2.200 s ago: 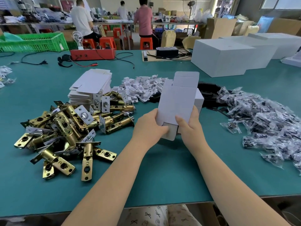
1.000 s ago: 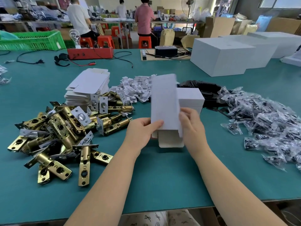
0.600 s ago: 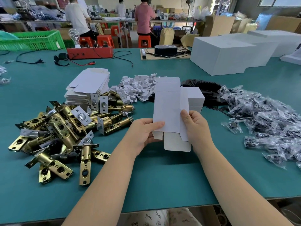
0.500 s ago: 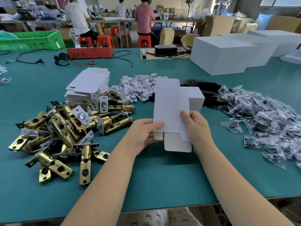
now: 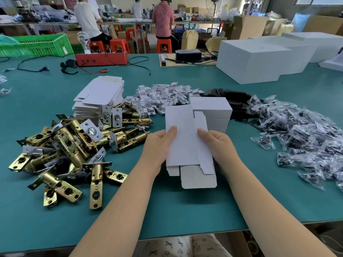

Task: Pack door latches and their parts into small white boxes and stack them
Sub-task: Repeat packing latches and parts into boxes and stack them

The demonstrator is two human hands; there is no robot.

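A half-opened small white carton is held between both hands above the green table, its bottom flaps hanging toward me. My left hand grips its left edge with the thumb on the front. My right hand grips the right edge the same way. Behind it stands a short stack of closed white boxes. A heap of brass door latches lies to the left. Flat carton blanks are piled behind the latches.
Small white card inserts lie in a heap at centre back. Black plates and several clear bags of parts cover the right side. Large white boxes, a red case and cables sit far back. People stand at another bench.
The carton has come closer and lower, and its panels have spread apart from flat. Both hands kept their grip on its edges.
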